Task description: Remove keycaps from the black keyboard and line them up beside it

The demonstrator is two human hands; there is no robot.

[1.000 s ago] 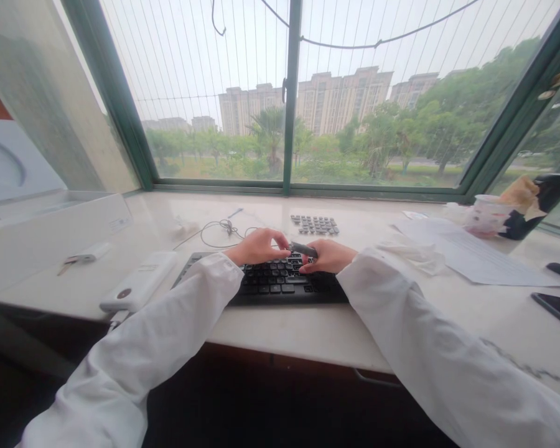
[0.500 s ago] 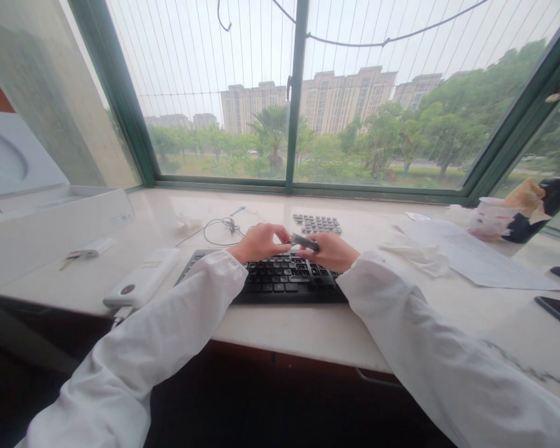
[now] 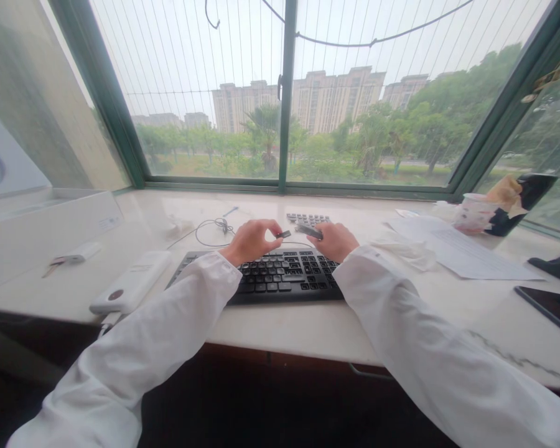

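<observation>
Black stub (image 3: 284, 234) sits clamped in left hand's (image 3: 252, 241) fingers, longer black piece (image 3: 308, 231) in right hand's (image 3: 336, 242), both too small to identify.

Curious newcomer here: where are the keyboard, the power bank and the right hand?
Black keyboard (image 3: 280, 274): head view, on its keys.
White power bank (image 3: 129, 283): head view, on its top face.
Right hand (image 3: 336, 242): head view, on its back.

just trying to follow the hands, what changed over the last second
The hands have drawn apart. The small dark object they held together is now in two pieces: the left hand holds a short piece, and the right hand holds a longer piece. The keyboard and power bank stayed where they were on the sill.
</observation>
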